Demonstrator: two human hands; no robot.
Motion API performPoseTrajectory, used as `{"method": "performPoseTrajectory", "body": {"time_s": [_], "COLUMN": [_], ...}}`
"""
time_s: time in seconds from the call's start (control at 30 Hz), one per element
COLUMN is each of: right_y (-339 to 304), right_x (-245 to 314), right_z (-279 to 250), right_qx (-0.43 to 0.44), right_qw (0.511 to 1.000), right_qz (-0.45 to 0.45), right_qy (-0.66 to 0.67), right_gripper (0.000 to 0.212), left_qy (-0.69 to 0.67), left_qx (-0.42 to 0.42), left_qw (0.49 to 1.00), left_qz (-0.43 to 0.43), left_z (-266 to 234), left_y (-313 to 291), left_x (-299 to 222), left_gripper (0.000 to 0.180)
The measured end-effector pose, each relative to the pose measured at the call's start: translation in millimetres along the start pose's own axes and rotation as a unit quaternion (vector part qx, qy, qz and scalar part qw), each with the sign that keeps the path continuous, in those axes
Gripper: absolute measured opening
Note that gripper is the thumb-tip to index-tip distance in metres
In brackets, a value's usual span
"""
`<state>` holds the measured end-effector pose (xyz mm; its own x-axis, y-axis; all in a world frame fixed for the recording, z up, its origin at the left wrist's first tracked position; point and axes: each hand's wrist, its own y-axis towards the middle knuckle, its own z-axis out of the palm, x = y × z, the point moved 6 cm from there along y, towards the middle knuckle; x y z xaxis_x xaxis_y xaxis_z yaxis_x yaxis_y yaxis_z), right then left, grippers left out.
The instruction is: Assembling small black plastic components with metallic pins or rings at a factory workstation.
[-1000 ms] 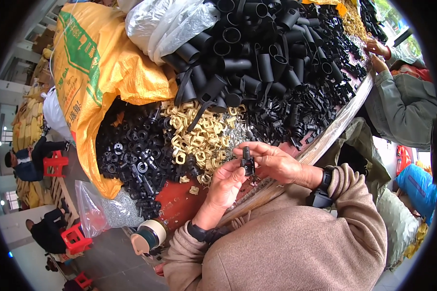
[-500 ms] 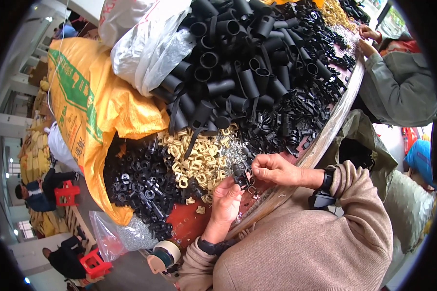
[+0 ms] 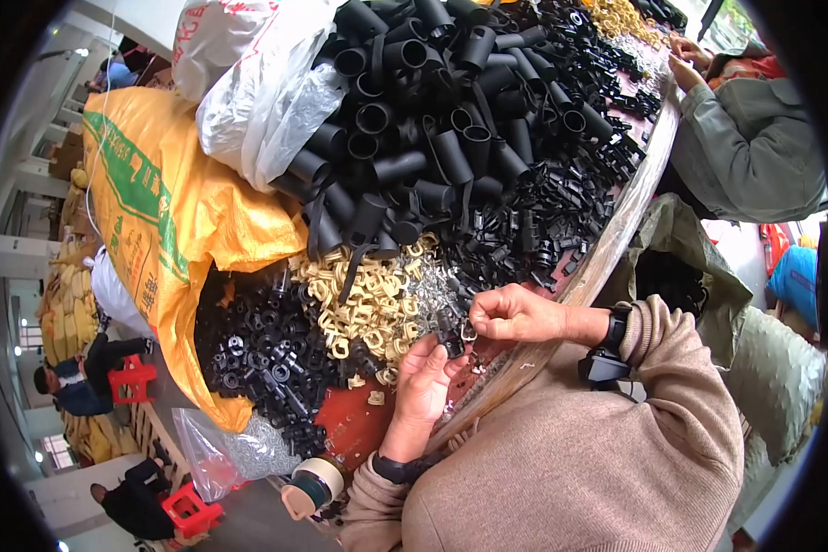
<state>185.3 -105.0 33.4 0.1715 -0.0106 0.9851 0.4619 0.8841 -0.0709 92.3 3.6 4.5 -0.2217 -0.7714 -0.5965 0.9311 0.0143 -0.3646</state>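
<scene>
Between thumb and fingers, my left hand (image 3: 419,391) grips a small black plastic part (image 3: 449,339), upright over the near edge of the table. My right hand (image 3: 522,315) is closed in a pinch on a small shiny metal clip (image 3: 469,331), held right beside the black part; whether the two touch is unclear. Just beyond my hands lie a heap of thin clear or metallic bits (image 3: 430,290) and a pile of cream plastic rings (image 3: 359,304). Black round fittings (image 3: 271,368) are heaped to the left.
Black tubes (image 3: 400,167) pile high at the back, beside small black pieces (image 3: 561,207). A yellow woven sack (image 3: 239,225) and white plastic bag (image 3: 258,120) stand left. A lidded jar (image 3: 317,483) sits near my left forearm. Another person's hands (image 3: 690,63) work far right.
The metal clip now shows clearly in my right fingers, close against the black part. Both hands keep nearly the same place; the whole view has shifted slightly.
</scene>
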Motion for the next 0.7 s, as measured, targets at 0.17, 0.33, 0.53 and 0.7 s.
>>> {"method": "performPoseTrajectory", "body": {"time_s": [0.17,0.33,0.53,0.7], "right_y": [-2.7,-5.1,-2.8,0.0], "right_x": [6.5,8.7,2.7,6.0], "right_z": [1.7,2.4,7.3,-0.1], "right_qx": [-0.012,-0.035,0.004,-0.067], "right_qw": [0.997,0.990,0.998,0.995], "right_qz": [0.006,0.023,-0.025,-0.069], "right_qy": [-0.081,-0.132,-0.064,-0.039], "right_gripper": [0.015,0.014,0.014,0.013], "left_qy": [-0.019,-0.028,-0.042,-0.067], "left_qx": [0.011,0.050,0.057,0.064], "left_qw": [1.000,0.997,0.996,0.995], "left_qz": [0.015,0.050,0.055,0.021], "left_z": [3.8,11.7,4.5,11.8], "left_y": [-3.5,-2.9,0.4,1.1], "left_x": [-1.9,-3.1,-0.8,-2.5], "left_gripper": [0.028,0.028,0.030,0.026]}}
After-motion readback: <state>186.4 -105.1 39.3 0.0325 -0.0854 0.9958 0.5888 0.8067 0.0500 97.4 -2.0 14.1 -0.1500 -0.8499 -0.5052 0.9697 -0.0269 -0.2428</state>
